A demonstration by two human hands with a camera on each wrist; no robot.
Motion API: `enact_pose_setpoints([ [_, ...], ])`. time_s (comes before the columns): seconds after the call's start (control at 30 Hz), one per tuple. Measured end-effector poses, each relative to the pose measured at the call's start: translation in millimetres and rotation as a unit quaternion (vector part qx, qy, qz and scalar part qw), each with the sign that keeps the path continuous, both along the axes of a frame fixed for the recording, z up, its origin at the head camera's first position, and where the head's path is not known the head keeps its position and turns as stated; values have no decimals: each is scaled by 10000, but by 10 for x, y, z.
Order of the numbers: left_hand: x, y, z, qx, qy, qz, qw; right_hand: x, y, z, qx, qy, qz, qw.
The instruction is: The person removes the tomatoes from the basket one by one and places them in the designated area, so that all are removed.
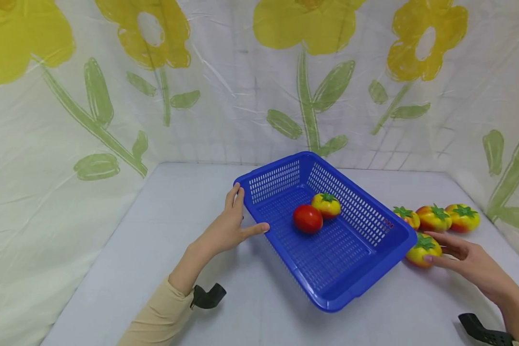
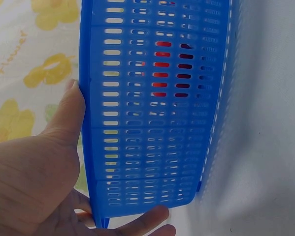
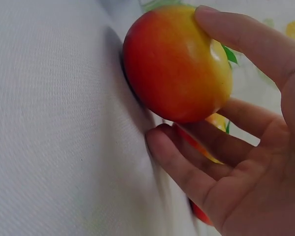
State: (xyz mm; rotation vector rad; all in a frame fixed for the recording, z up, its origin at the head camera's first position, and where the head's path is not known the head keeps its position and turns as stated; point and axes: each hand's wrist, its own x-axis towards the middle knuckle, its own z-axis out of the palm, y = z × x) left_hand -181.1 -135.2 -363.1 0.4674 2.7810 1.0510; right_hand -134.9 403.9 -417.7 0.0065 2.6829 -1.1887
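A blue slotted basket (image 1: 281, 254) is tilted, holding a red tomato (image 1: 308, 219) and a yellow-red one with a green top (image 1: 326, 205). My left hand (image 1: 225, 229) grips its left corner, thumb on the rim; in the left wrist view the hand (image 2: 39, 167) is against the rim (image 2: 86, 123). Right of the basket, my right hand (image 1: 471, 263) has thumb and fingers around a yellow-red tomato (image 1: 424, 251). The right wrist view shows that tomato (image 3: 177, 64) close to the cloth, between the thumb and fingers of the hand (image 3: 255, 162).
Behind my right hand, three more yellow-red tomatoes, one of them (image 1: 463, 218) furthest right, lie in a row on the white-covered table (image 1: 155, 269). The nearest to the basket is partly hidden by its rim. A flower-printed sheet (image 1: 225, 96) hangs behind and beside the table.
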Motion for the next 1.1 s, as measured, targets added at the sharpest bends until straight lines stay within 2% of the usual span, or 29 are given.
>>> enact_pose_setpoints([
  [0.23,1,0,-1,19,-26,4,10000,-11,36,-19,368,320,104,9988],
  [0.73,2,1,-29,42,46,0,10000,-22,-6,-7,425,277,131,9986],
  [1.1,16,3,-7,0,10,6,10000,-4,5,3,420,291,76,9987],
])
